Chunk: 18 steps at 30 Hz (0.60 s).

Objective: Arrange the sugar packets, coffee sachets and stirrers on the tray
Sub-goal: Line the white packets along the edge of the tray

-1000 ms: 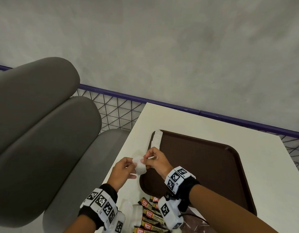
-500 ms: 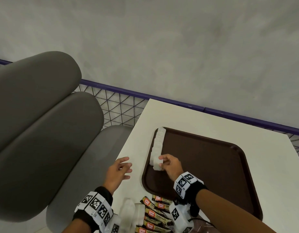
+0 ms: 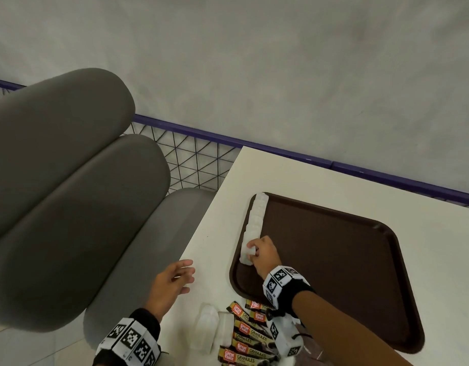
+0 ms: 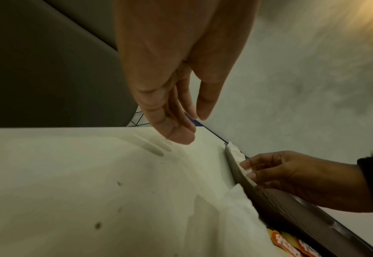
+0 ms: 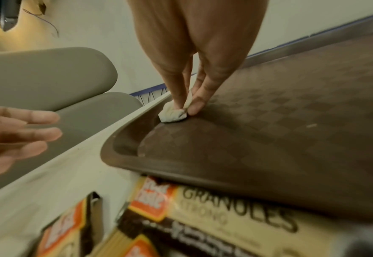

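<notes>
A brown tray [image 3: 333, 273] lies on the white table [image 3: 333, 186]. A row of white sugar packets [image 3: 256, 220] runs along the tray's left rim. My right hand [image 3: 257, 253] pinches the nearest sugar packet [image 5: 172, 114] at the row's near end and holds it down on the tray floor. My left hand [image 3: 175, 278] hovers open over the table, left of the tray, holding nothing. Coffee sachets [image 3: 246, 331] with orange labels lie in a pile at the near edge, partly under my right forearm. More white packets [image 3: 208, 326] lie beside them.
A grey padded seat [image 3: 69, 194] stands to the left of the table. A purple rail with a wire grid [image 3: 196, 154] runs behind the table along a grey wall. Most of the tray floor [image 5: 291, 121] is bare.
Both hands held a sugar packet over the table's left side. My right hand then carried it to the near end of the row on the tray; my left hand let go and opened.
</notes>
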Each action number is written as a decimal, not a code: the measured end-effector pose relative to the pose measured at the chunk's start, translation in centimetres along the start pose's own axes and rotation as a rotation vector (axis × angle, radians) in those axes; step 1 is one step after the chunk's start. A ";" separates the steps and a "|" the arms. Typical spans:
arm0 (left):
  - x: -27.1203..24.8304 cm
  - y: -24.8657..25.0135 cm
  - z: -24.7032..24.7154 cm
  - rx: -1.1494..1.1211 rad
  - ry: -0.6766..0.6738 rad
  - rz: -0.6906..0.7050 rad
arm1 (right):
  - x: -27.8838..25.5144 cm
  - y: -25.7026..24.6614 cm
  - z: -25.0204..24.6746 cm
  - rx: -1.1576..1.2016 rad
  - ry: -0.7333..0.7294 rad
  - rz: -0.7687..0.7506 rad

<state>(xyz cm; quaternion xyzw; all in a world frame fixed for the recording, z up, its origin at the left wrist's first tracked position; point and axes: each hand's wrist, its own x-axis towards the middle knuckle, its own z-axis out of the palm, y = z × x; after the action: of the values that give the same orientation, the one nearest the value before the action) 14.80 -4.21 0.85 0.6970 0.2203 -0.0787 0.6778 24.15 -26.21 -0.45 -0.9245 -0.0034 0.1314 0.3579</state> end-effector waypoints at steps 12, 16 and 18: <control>-3.5 -0.8 -4.4 0.250 -0.163 0.076 | -5.5 -1.6 -1.4 -0.251 -0.068 -0.328; -5.2 -2.1 -5.4 0.441 -0.214 0.099 | -7.6 -1.8 -0.4 -0.354 -0.243 -0.429; -6.2 -2.6 -5.1 0.575 -0.250 0.130 | -8.4 -2.0 0.2 -0.413 -0.313 -0.447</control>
<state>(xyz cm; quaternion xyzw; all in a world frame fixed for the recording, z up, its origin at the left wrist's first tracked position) 7.24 -0.47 1.39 0.8575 0.0591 -0.1791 0.4786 16.15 -25.42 2.78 -0.9224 -0.2873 0.1868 0.1784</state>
